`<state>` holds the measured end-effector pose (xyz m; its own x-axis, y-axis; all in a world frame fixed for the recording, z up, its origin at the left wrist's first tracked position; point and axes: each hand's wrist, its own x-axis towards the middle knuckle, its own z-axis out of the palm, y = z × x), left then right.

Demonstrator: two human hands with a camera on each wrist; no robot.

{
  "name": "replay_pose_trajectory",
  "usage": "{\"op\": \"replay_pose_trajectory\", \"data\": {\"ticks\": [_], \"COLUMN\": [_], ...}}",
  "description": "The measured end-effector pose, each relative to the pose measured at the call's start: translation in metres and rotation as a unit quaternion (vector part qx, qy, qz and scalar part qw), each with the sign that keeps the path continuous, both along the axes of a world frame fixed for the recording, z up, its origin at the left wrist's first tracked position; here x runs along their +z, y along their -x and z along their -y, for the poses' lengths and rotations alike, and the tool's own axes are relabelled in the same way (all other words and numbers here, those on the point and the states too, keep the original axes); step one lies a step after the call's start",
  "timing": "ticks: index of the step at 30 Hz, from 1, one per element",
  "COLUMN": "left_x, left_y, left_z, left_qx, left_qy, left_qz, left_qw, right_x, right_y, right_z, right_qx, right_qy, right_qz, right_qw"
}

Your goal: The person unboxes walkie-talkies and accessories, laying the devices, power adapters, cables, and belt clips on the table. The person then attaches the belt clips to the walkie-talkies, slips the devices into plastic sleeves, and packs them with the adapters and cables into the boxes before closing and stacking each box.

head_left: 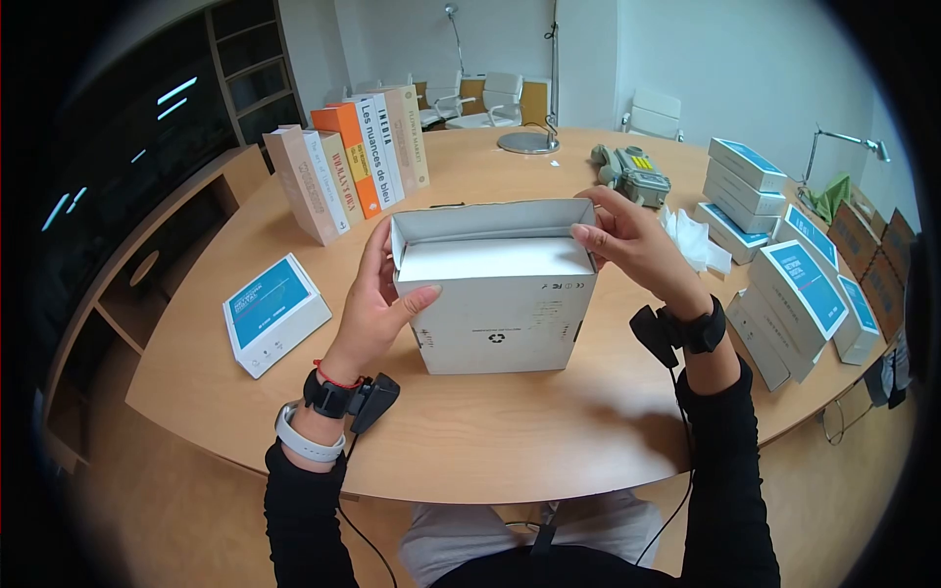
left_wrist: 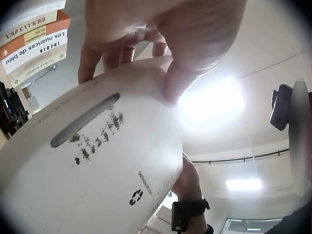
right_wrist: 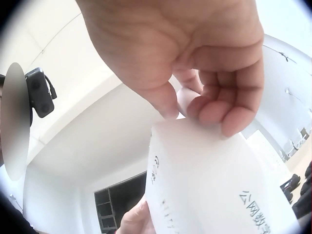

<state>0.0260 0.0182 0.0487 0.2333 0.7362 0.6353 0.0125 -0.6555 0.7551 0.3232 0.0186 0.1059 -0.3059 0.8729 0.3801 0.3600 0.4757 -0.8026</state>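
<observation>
A white cardboard box [head_left: 500, 323] stands upright on the wooden table in front of me, its top open and a white panel showing inside the rim. Its front carries a recycling mark and small print. My left hand [head_left: 377, 289] grips the upper left corner, thumb over the front and fingers along the side; the left wrist view shows this hand [left_wrist: 161, 39] above a slot in the box's side. At the upper right corner my right hand [head_left: 632, 245] pinches the rim. In the right wrist view, that hand's curled fingers [right_wrist: 226, 109] and thumb meet at the corner.
A blue-and-white box [head_left: 274, 314] lies to the left, before a row of upright books [head_left: 358, 157]. On the right are stacked blue-and-white boxes [head_left: 745, 186], more leaning boxes [head_left: 789, 304], crumpled white tissue [head_left: 696, 240] and a grey-green telephone [head_left: 632, 174]. A round lamp base [head_left: 527, 143] stands behind.
</observation>
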Motion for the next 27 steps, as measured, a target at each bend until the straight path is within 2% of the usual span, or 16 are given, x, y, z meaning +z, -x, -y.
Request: {"op": "replay_pose_trajectory", "data": {"ticks": [5,7,9,10,13,14,16,20,27], "left_x": [0.005,0.004,-0.001,-0.004,-0.008,-0.006,0.0,0.0,-0.001], "left_y": [0.007,0.007,0.007,0.007,0.01,0.01,0.009,0.012,0.013], "left_z": [0.001,0.001,-0.002,-0.004,-0.009,-0.007,0.0,-0.001,-0.001], "left_qx": [-0.033,-0.06,-0.053,-0.044,-0.022,-0.022,0.005,-0.012,-0.022], "left_qy": [0.05,0.042,0.018,-0.008,-0.051,-0.051,-0.029,-0.032,0.002], "left_qz": [-0.014,-0.025,-0.022,-0.021,-0.059,-0.059,-0.094,-0.095,-0.091], "left_qw": [0.998,0.997,0.998,0.999,0.997,0.997,0.995,0.995,0.996], "right_x": [-0.014,-0.014,-0.013,-0.014,-0.039,-0.048,-0.053,-0.059,-0.065], "right_y": [-0.001,-0.003,-0.003,-0.007,-0.003,0.002,0.003,0.006,0.013], "right_z": [-0.003,0.007,0.015,0.016,0.009,0.008,0.009,0.01,0.013], "right_qx": [0.004,-0.005,0.099,0.118,0.122,0.117,0.111,0.091,0.077], "right_qy": [-0.123,-0.111,-0.156,-0.129,-0.148,-0.113,-0.13,-0.194,-0.196], "right_qz": [0.055,0.073,0.049,0.083,0.051,-0.02,-0.025,-0.016,-0.051], "right_qw": [0.991,0.991,0.982,0.981,0.98,0.987,0.985,0.977,0.976]}}
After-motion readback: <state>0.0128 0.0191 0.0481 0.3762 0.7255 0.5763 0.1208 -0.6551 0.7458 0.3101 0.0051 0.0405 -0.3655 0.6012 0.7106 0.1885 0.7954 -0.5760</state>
